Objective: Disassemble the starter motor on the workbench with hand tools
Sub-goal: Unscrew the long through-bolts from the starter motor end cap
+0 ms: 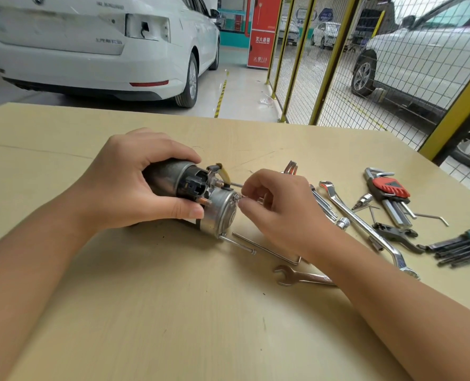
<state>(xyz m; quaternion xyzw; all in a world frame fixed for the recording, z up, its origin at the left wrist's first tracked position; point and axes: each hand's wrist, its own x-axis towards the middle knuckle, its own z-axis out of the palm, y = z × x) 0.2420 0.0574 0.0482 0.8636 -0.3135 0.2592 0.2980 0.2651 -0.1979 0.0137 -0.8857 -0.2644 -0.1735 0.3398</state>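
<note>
The left hand (134, 182) is wrapped around the dark solenoid end of the starter motor (200, 199), fingers curled over the top and thumb pressed against the lower side, holding it on its side on the pale worktop (145, 312). The right hand (280, 204) has its fingers curled at the silver end cap of the motor, fingertips pinching a small bolt head (238, 198) at the cap's upper edge. A long through bolt (238, 244) sticks out from the lower edge of the same cap and lies on the worktop. Just beside it lies a bent hex key (269, 250), and nearer the person an open-end wrench (297, 277), partly under the right forearm. To the right lie a long ring spanner (365, 225), a small socket (343, 223), a red-holder hex key set (390, 195) and a green-holder hex key set (464, 247). Beyond the worktop stand a white car (104, 50) and a yellow-framed mesh fence (338, 64).
</note>
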